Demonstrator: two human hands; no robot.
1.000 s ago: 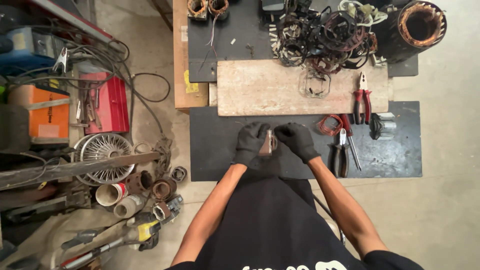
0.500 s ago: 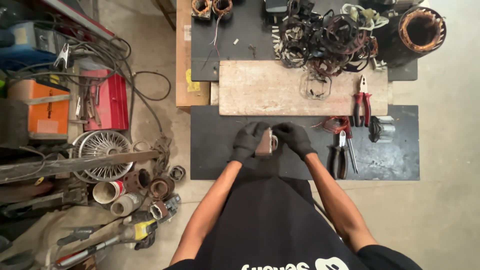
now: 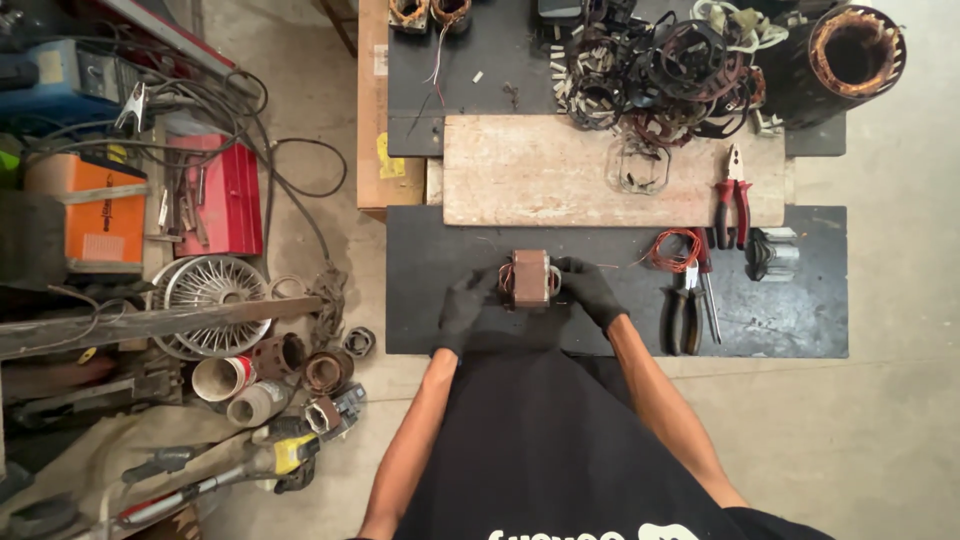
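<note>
transformer (image 3: pixel 530 278) on mat (image 3: pixel 430 260), pliers (image 3: pixel 732 195) right, board (image 3: pixel 540 170) behind

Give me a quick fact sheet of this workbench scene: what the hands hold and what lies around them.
Held item: small brown transformer-like block with copper windings, over the black mat
Left hand: black glove, gripping the block's left side
Right hand: black glove, gripping the block's right side
Right of the hands: coil of red wire, black-handled pliers, red-handled pliers
Behind the hands: bare wooden board
Far edge: tangle of dark wire coils, large motor stator
Floor at left: red toolbox, fan guard
</note>
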